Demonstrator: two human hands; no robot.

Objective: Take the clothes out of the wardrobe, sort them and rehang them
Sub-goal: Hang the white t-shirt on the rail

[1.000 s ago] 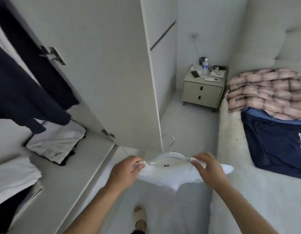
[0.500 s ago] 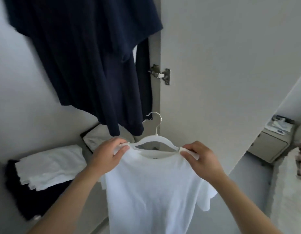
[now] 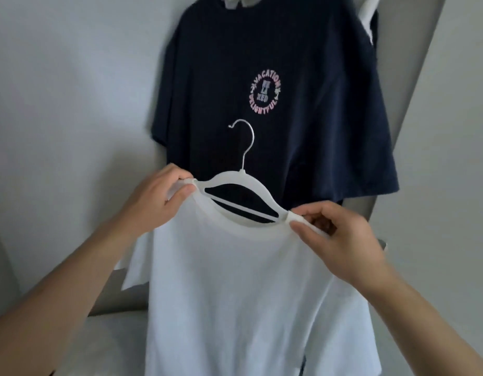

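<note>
A white T-shirt (image 3: 235, 289) hangs on a white hanger (image 3: 235, 183) with a metal hook, held up in front of me. My left hand (image 3: 156, 196) pinches the hanger's left shoulder end through the shirt. My right hand (image 3: 335, 234) pinches the right shoulder end. Behind it, inside the wardrobe, hangs a navy T-shirt (image 3: 289, 131) with a round pink print reading "VACATION". The top of its hanger is cut off by the frame.
The wardrobe's pale inner wall (image 3: 72, 90) fills the left side. The wardrobe door (image 3: 452, 131) stands at the right. Another white hanger's end (image 3: 369, 20) shows at the top right beside the navy shirt.
My view has swung from the floor and bed up into the wardrobe. Both hands have lifted the white shirt on its hanger higher, in front of the navy shirt's print.
</note>
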